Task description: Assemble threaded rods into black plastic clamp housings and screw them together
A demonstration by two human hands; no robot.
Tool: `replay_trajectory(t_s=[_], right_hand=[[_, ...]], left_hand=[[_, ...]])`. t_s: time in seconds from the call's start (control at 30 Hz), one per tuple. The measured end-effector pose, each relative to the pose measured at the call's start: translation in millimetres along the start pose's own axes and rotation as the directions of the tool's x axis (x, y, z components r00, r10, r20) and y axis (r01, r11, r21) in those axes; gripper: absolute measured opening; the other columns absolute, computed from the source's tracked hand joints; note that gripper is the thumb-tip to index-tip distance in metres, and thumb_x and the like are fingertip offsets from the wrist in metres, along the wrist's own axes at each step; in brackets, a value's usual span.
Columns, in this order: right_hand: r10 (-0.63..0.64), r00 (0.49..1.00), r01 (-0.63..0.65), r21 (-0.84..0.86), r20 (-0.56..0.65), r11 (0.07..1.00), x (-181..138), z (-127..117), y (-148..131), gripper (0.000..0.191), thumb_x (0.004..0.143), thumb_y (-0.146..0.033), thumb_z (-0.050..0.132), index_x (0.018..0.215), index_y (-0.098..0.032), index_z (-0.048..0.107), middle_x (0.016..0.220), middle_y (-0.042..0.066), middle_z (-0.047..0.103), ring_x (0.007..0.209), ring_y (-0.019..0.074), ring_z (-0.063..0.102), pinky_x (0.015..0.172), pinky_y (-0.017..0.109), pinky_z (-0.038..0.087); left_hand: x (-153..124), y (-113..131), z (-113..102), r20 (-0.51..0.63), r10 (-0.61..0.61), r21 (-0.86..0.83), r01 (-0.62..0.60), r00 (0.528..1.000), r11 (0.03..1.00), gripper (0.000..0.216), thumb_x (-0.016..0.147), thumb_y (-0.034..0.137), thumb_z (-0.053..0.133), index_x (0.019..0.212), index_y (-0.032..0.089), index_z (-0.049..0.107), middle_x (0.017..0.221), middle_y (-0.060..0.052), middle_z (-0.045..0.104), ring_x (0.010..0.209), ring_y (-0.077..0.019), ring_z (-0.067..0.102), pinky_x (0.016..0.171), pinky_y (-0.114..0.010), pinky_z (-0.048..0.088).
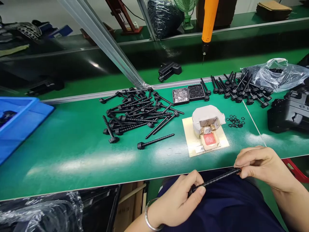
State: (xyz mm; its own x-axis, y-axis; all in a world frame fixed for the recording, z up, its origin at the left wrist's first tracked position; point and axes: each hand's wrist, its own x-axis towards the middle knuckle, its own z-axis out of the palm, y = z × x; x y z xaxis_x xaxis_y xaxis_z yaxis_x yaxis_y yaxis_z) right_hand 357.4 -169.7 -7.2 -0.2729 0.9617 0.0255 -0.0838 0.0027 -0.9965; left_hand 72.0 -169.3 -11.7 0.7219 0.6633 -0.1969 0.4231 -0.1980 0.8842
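Observation:
Over my lap, just off the bench's front edge, a black threaded rod [220, 178] slants up to the right. My left hand [180, 198] is closed round its knobbed end. At the thin end, the fingertips of my right hand [262, 164] pinch the tip; whether a small ring is between them I cannot tell. Small black rings [235, 121] lie scattered on the green bench beyond my right hand. To their left, a white fixture with a red pad [209, 138] stands on a pale yellow plate [189, 141]. One similar rod [155, 140] lies alone left of the fixture.
A heap of black rods [137, 111] covers the middle left, and another group [241, 88] lies at the right. Two small trays [189, 94] hold tiny parts. An orange electric screwdriver [209, 22] hangs overhead. A blue bin [21, 119] and black tool bodies [289, 111] flank the bench.

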Motion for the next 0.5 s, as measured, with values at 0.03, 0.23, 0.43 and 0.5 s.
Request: replay_trajectory(t_s=[0.03,0.23,0.43,0.5], right_hand=[[0.008,1.000,-0.008,0.017,0.021,1.000,0.2,0.4,1.2,0.018,0.073,-0.019,0.089,0.088,-0.026,0.082,0.074,0.002,0.071,0.060,0.0104,0.067,0.055,0.013,0.056],[-0.077,0.995,0.081,-0.053,0.066,0.995,-0.1,6.5,3.7,0.019,0.070,-0.021,0.091,0.087,-0.026,0.082,0.070,0.001,0.067,0.058,0.0078,0.061,0.054,0.014,0.050],[-0.102,0.991,0.116,-0.187,0.084,0.975,0.6,6.5,-5.6,0.022,0.074,-0.018,0.088,0.092,-0.026,0.080,0.077,-0.001,0.069,0.062,0.0069,0.064,0.058,0.011,0.052],[-0.108,0.987,0.127,-0.168,0.117,0.978,1.4,13.7,-3.2,0.022,0.075,-0.016,0.087,0.093,-0.025,0.080,0.077,-0.001,0.069,0.063,0.0065,0.065,0.059,0.010,0.051]], left_hand=[[0.4,-0.8,0.2,0.015,0.006,-0.019,-0.005,1.000,1.000,0.020,0.101,0.033,0.038,0.087,0.022,0.046,0.079,0.003,0.051,0.070,-0.0140,0.044,0.068,-0.026,0.038],[1.9,-4.5,1.0,0.019,0.025,-0.125,-0.022,1.000,0.992,0.018,0.099,0.033,0.042,0.084,0.022,0.045,0.075,0.004,0.047,0.067,-0.0134,0.040,0.065,-0.026,0.035],[4.5,-1.2,1.4,-0.001,0.051,-0.265,-0.050,0.999,0.963,0.021,0.100,0.034,0.045,0.082,0.021,0.043,0.069,0.005,0.046,0.063,-0.0122,0.040,0.064,-0.026,0.035],[7.7,1.4,2.4,0.013,0.061,-0.311,-0.054,0.998,0.949,0.023,0.100,0.035,0.045,0.082,0.021,0.043,0.067,0.006,0.047,0.061,-0.0114,0.040,0.063,-0.025,0.035]])
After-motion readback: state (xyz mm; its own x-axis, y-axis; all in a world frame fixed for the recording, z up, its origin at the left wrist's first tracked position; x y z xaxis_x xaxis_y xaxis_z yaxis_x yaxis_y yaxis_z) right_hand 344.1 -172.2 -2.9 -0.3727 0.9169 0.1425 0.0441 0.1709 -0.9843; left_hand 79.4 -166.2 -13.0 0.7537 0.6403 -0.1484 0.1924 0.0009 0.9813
